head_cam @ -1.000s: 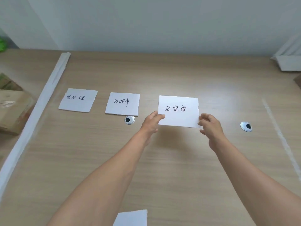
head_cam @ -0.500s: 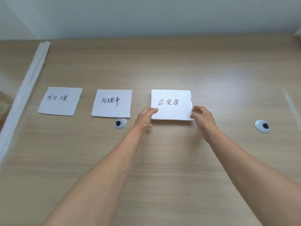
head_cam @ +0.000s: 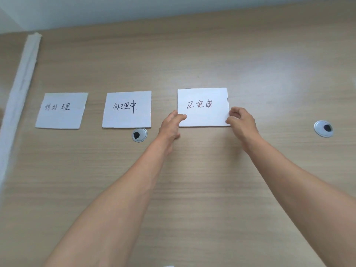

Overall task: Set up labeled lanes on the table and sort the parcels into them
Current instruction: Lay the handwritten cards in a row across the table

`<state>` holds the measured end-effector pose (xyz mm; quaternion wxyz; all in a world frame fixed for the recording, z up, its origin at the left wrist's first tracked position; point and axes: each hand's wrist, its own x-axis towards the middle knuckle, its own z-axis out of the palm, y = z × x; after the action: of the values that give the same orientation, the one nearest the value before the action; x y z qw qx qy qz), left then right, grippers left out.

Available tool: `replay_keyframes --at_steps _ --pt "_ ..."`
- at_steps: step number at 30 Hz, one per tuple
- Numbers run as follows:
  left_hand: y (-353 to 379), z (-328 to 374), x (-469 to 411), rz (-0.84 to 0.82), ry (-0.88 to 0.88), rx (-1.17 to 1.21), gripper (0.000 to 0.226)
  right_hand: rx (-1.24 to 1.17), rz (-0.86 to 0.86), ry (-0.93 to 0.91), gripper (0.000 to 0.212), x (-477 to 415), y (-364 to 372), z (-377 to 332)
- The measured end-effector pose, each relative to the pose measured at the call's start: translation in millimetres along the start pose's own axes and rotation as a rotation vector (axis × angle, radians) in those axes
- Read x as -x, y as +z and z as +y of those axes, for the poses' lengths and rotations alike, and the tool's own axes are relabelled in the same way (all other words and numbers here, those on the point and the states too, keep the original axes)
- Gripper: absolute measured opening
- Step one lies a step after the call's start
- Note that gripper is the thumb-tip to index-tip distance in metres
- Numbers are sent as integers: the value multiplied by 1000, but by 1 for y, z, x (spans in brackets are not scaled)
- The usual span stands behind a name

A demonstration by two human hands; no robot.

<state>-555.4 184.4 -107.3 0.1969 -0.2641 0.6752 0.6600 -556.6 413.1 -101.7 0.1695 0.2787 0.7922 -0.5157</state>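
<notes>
Three white handwritten label cards lie in a row on the wooden table. The left card and the middle card lie flat, untouched. The right card rests on the table between my hands. My left hand pinches its lower left corner, thumb on top. My right hand pinches its lower right corner with curled fingers. No parcels are in view.
A long white strip runs along the table's left side. Two round cable grommets sit in the tabletop, one below the middle card and one at the right. A wall rises behind the far edge.
The third card has come down from a slight lift to lie flat on the table, in line with the other two. Both hands stay at its lower corners. My view has tilted down.
</notes>
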Motion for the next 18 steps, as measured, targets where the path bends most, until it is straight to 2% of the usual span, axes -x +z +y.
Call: replay_keyframes --at_steps 3,8,12,16,18 --pt "3 3 6 39 -21 45 70 -32 12 -37 62 6 -4 -2" --pt "-4 9 42 33 6 108 55 -53 14 -118 49 35 -15 -11" --pt "-16 1 90 25 65 108 61 -96 -38 -182 47 78 -11 -5" --pt "-32 -26 148 55 40 136 61 -97 -108 -232 45 132 1 13" --pt "-39 -41 177 79 34 135 51 -93 -141 -237 46 158 8 24"
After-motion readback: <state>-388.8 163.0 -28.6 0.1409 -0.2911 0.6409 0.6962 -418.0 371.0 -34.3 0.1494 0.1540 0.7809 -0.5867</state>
